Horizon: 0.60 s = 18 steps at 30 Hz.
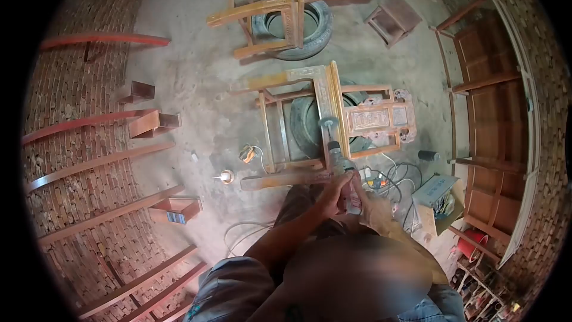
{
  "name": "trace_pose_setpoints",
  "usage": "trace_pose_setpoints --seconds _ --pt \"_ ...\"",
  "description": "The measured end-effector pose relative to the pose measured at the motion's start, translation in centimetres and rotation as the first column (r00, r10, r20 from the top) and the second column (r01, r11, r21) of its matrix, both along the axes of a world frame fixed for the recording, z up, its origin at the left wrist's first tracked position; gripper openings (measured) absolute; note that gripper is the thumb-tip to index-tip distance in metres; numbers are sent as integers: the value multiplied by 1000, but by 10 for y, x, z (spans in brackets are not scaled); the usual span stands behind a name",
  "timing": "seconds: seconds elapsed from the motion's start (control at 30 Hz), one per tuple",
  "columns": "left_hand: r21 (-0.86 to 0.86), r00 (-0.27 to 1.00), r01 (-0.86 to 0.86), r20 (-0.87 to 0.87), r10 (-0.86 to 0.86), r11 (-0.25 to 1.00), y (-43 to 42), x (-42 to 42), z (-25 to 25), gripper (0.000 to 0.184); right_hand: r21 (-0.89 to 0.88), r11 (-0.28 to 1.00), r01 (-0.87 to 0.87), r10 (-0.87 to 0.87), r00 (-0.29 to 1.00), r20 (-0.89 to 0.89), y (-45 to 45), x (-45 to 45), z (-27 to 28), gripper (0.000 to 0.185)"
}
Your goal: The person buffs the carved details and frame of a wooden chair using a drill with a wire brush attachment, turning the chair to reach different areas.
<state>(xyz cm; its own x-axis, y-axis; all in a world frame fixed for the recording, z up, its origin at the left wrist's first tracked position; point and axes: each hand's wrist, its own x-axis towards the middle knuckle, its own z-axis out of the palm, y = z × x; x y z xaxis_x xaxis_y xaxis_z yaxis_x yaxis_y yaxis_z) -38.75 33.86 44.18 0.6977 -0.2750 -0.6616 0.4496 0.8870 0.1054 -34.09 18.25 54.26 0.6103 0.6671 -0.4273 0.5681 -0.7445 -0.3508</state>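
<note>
A handheld power grinder [351,189] points away from me, with a thin shaft and a small round sanding head [329,122] at its tip. My left hand [335,195] is wrapped round the left side of its body. At the rear end, my right hand [375,210] grips the same tool from the right; some of its fingers are hidden. In front of me a carved wooden chair [335,107] lies on its side over a tyre [302,125]. The sanding head is at the chair's seat frame; whether it touches the wood I cannot tell.
Another wooden chair [292,18] lies over a second tyre [325,30] farther off. Cables [396,182] and an open cardboard box [444,206] are at right. Small wooden boxes [176,209] and long boards [107,214] line the left brick wall. A power strip [374,180] lies close by.
</note>
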Motion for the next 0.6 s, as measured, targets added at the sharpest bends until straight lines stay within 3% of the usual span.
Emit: trace_pose_setpoints --seconds 0.07,0.1,0.2,0.27,0.37,0.53,0.6 --pt "67 999 -33 -16 34 997 -11 -9 -4 30 -3 1000 -5 5 1000 12 -5 -6 3 104" --pt "67 994 0 -113 7 998 -10 -12 4 32 -23 1000 -3 3 1000 12 -6 -10 4 104" --pt "-6 996 65 -54 -65 998 0 -10 15 32 -7 1000 7 -7 1000 -12 -4 -6 6 103" --pt "-8 999 1 -53 -2 1000 2 6 18 32 -48 999 17 -19 999 -40 7 4 7 104" --pt "49 1000 0 -17 1 999 24 29 35 33 35 999 -24 22 998 51 17 26 0 106" --pt "17 991 67 119 -69 998 36 28 15 32 -103 995 14 -24 995 -94 31 33 10 105" --pt "-3 998 54 9 -54 999 19 11 -2 31 -117 993 13 -24 995 -99 25 24 11 106"
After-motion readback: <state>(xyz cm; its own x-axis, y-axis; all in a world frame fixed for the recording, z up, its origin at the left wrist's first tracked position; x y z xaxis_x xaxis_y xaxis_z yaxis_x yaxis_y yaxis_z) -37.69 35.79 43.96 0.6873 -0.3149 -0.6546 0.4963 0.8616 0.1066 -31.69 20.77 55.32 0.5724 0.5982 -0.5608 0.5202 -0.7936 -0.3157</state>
